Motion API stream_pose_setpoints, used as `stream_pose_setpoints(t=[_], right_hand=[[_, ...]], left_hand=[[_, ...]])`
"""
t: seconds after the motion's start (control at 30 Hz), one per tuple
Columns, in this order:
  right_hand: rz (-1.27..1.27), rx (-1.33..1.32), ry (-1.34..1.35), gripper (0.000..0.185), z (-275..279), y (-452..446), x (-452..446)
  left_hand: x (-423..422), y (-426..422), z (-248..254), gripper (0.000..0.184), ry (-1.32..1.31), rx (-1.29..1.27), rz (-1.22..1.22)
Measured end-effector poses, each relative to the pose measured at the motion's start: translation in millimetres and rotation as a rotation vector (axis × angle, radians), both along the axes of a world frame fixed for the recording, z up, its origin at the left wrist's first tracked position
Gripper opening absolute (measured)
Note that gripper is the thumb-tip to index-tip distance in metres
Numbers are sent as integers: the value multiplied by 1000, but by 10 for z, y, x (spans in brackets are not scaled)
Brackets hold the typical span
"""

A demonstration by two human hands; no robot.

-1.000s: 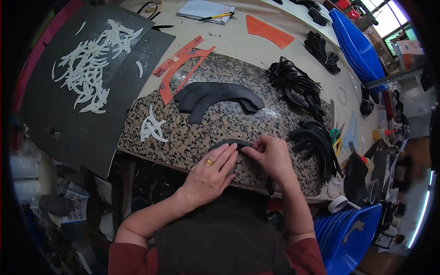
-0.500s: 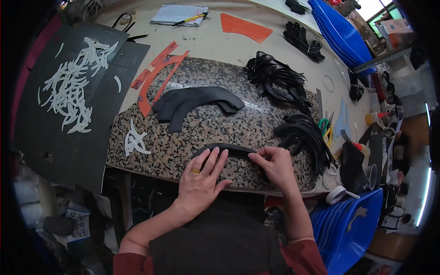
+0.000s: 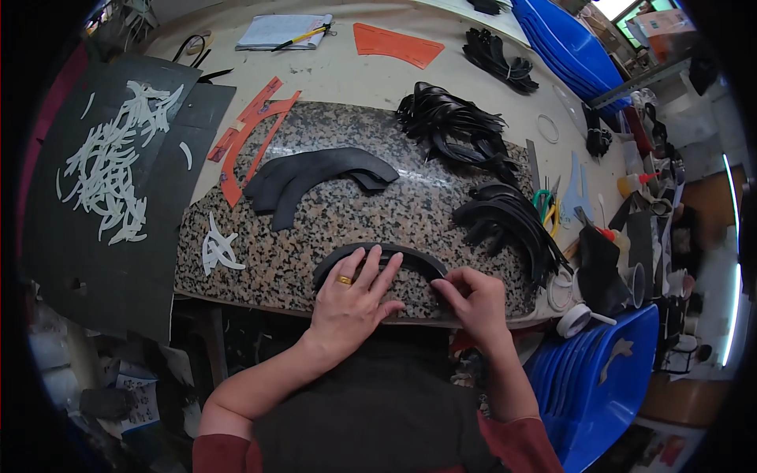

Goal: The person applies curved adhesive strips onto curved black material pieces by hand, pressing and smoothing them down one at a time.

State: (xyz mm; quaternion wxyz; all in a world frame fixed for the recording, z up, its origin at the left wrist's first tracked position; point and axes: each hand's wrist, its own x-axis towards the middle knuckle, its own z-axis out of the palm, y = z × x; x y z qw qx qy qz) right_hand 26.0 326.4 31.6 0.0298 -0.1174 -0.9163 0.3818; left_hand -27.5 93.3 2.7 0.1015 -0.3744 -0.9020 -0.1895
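Observation:
A curved black strip [image 3: 422, 261] lies on the speckled stone slab [image 3: 378, 217] near its front edge. My left hand [image 3: 356, 292], with a ring, rests with its fingers spread on the strip's left and middle part. At the strip's right end, my right hand [image 3: 473, 302] pinches it between thumb and fingers. Behind them is a stack of wider dark curved pieces [image 3: 311, 177]. To the right lies a bundle of black curved strips [image 3: 509, 225]. A few white curved pieces [image 3: 221, 248] sit at the slab's left.
Many white pieces [image 3: 110, 173] cover a dark sheet at left. Orange templates [image 3: 252, 130], another orange piece [image 3: 398, 46], a notebook [image 3: 276, 31] and black bundles [image 3: 453, 126] lie farther back. Scissors [image 3: 546, 206], a tape roll [image 3: 574, 321] and blue bins [image 3: 607, 378] are at right.
The view has shifted, so the slab's items appear farther left. My left hand's fingers have spread, and more of the strip shows, bent in an arc. My right hand remains at its right end.

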Motion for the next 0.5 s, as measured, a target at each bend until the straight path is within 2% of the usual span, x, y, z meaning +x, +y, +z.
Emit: stream_pose_setpoints(t=[0.1, 0.23, 0.33, 0.43, 0.5], right_hand=[[-73, -98, -128, 22, 15, 40, -57], [-67, -173, -234, 25, -26, 138, -142], [-92, -365, -280, 30, -104, 207, -160], [-101, -409, -336, 33, -53, 217, -182], [-98, -316, -358, 34, 21, 173, -211]], left_hand=[[49, 115, 44, 73, -53, -35, 64], [-30, 160, 44, 75, -65, -17, -53], [-56, 137, 0, 76, -49, -13, -137], [-15, 151, -25, 77, -56, -43, -106], [3, 207, -2, 78, -64, -57, -81]])
